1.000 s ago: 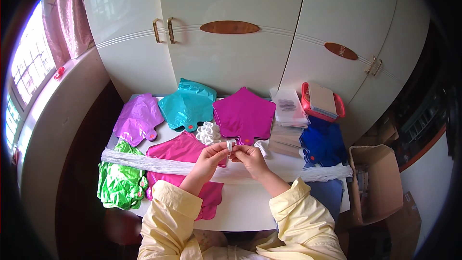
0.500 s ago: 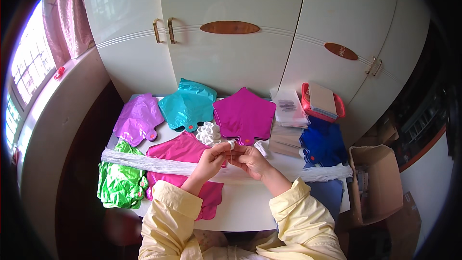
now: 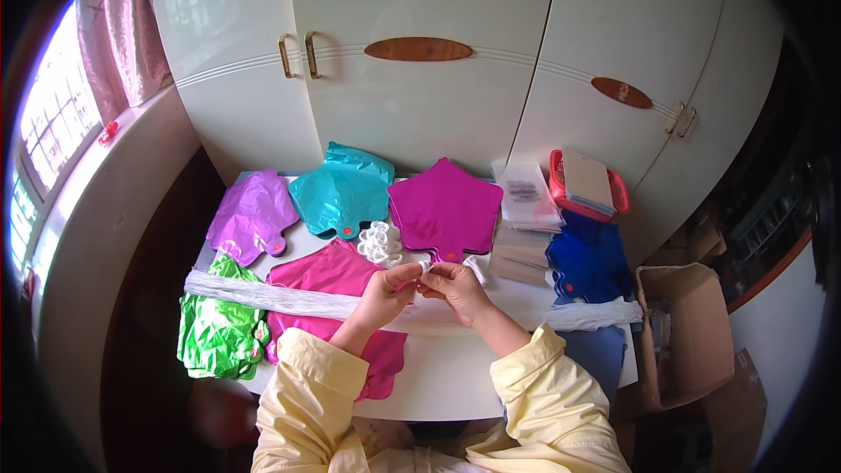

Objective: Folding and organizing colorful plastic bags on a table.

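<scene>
Above the middle of the table, my left hand (image 3: 388,291) and my right hand (image 3: 459,292) meet at the fingertips. Both pinch a small white coil of ribbon or string (image 3: 426,266), mostly covered by the fingers. Just beyond lies a pile of similar white coils (image 3: 379,243), and another white piece (image 3: 477,269) is beside my right hand. A long bundle of white strands (image 3: 289,298) stretches across the table, passing under my wrists. Beneath its left part are flat pink foil balloons (image 3: 308,271).
Flat foil balloons lie around: purple (image 3: 252,215), teal (image 3: 343,193), magenta star-shaped (image 3: 447,208), green (image 3: 215,337) and dark blue (image 3: 589,256). Clear plastic sleeves (image 3: 527,197) and a red basket (image 3: 620,195) with cards stand back right. An open cardboard box (image 3: 701,333) adjoins the table's right side.
My fingertips have drawn closer together around the white coil, which now shows less. My right hand has shifted slightly left and its fingers are more curled.
</scene>
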`<state>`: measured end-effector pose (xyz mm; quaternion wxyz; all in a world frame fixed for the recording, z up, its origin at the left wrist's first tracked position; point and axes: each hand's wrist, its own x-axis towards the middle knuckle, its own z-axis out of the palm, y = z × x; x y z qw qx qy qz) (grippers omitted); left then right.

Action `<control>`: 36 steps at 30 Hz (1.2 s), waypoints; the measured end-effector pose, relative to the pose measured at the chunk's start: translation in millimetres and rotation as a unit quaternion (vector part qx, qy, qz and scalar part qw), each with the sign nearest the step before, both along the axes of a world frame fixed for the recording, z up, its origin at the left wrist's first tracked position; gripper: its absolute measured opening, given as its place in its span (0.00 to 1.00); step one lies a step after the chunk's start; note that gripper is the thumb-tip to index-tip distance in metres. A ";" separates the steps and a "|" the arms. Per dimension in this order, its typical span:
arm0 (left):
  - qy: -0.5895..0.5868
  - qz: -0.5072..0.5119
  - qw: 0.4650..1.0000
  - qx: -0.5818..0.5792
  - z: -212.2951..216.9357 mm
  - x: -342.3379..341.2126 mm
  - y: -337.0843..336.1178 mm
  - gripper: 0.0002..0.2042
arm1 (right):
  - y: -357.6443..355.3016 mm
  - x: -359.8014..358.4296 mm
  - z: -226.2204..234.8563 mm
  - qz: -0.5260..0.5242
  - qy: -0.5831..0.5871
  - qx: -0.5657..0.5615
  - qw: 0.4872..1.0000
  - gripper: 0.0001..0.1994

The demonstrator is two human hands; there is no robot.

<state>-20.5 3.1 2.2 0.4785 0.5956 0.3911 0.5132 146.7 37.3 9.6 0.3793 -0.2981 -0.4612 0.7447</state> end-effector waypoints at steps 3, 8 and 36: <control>0.010 -0.005 1.000 -0.008 6.9 0.5 -1.3 0.12 | 0.0 1.2 2.3 -0.004 -0.023 0.018 1.000 0.10; 0.053 -0.020 0.998 -0.020 10.7 -2.0 -0.6 0.07 | 3.0 1.0 -2.3 -0.026 -0.022 0.100 0.994 0.10; -0.083 -0.103 0.980 -0.146 23.2 -12.8 -2.6 0.09 | 4.7 -1.3 3.1 0.063 -0.087 0.152 0.983 0.06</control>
